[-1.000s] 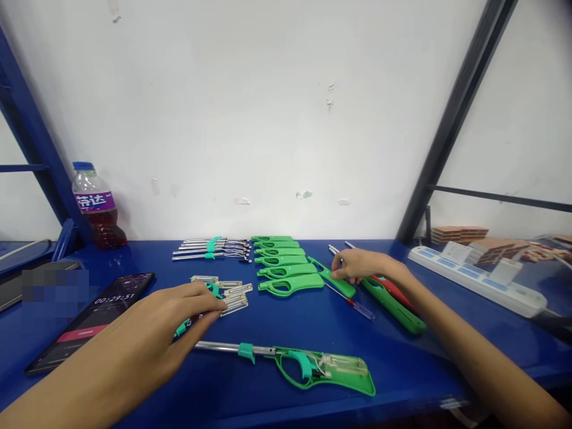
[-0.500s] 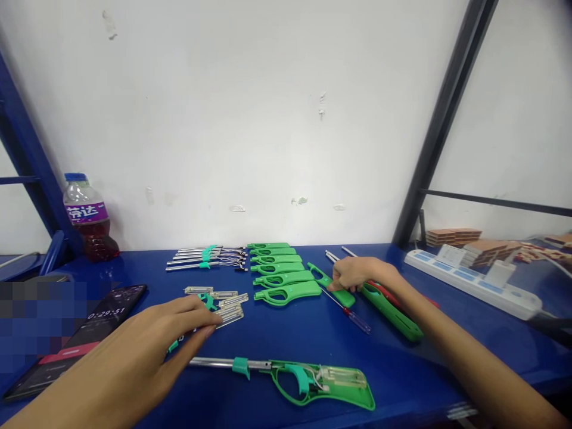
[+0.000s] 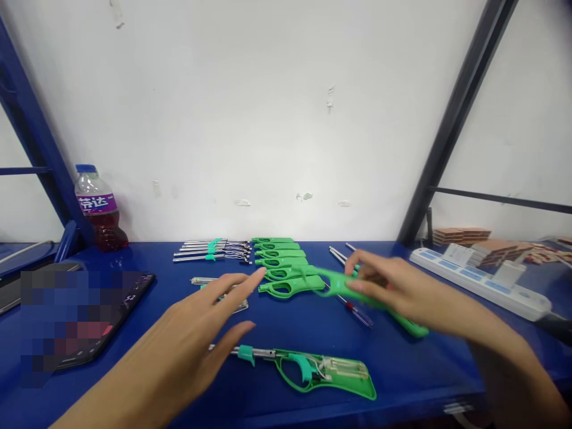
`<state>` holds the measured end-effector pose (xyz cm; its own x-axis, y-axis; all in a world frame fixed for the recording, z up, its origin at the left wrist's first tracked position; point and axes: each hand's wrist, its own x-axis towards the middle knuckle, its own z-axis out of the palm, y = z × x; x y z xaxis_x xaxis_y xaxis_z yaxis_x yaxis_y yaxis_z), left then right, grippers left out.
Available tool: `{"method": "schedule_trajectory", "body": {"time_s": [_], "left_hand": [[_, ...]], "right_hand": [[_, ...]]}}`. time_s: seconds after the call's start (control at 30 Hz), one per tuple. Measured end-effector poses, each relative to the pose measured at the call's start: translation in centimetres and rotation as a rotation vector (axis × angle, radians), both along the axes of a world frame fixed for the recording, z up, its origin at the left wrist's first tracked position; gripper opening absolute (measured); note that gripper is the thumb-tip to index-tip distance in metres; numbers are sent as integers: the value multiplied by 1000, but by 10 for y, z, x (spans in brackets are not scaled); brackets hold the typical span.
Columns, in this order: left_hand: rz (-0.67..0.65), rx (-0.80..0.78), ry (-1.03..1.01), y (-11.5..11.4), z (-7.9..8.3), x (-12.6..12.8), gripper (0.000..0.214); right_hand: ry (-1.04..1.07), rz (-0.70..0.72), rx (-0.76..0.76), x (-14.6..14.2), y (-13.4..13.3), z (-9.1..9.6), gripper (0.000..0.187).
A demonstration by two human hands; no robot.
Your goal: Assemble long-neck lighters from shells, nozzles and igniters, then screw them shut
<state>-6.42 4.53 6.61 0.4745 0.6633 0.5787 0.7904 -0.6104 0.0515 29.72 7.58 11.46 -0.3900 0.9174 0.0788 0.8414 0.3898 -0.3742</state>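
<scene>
My right hand (image 3: 379, 283) is closed on a green lighter shell half (image 3: 335, 280), lifted off the table and blurred. With fingers apart and nothing in them, my left hand (image 3: 214, 328) hovers over the clear fuel tanks (image 3: 203, 280), partly hiding them. Below it lies an opened gas lighter (image 3: 328, 374), its metal tube to the left, with a teal trigger (image 3: 302, 366), wires and a clear tank (image 3: 346, 367) in the green shell. Behind my hands sit several green shell halves (image 3: 292, 286) in a column. A purple-handled screwdriver (image 3: 358, 314) lies below the lifted shell.
Several metal tubes with teal parts and wires (image 3: 212, 247) lie at the back left. A phone (image 3: 120, 310) and a drink bottle (image 3: 100, 208) stand further left. To the right are a white power strip (image 3: 482, 280) and another green lighter (image 3: 413, 326), partly hidden.
My right hand has picked up the green shell half from beside the screwdriver. My left hand has opened and moved right, away from the clear tanks. The view has shifted slightly.
</scene>
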Motion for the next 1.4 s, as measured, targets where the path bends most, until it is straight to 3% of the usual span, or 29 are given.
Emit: {"method": "schedule_trajectory", "body": {"time_s": [0.1,0.17,0.37,0.5,0.67,0.77,1.07,1.4], "left_hand": [[-140,-3,53,-3,-5,11,47],[-204,-21,61,-4,-7,17,42],[-223,30,39,-6,-3,26,30],[-291,-61,84,-7,-7,29,24],[-186,-218,159,-2,-17,30,19],[-159,-282,181,1,-20,29,17],[-137,-396,178,0,-19,31,15],[-83,-509,176,-2,-23,34,18]], "right_hand": [[108,-6,59,-11,-38,-18,29],[164,-14,18,-14,-51,-30,29],[343,31,-222,-15,-53,-53,34],[360,27,-223,-19,-51,-66,35],[263,-61,-65,-16,-56,-80,39],[152,13,8,-17,-59,-83,47],[43,119,199,-29,-63,-91,36],[-15,82,307,-31,-70,-113,32]]}}
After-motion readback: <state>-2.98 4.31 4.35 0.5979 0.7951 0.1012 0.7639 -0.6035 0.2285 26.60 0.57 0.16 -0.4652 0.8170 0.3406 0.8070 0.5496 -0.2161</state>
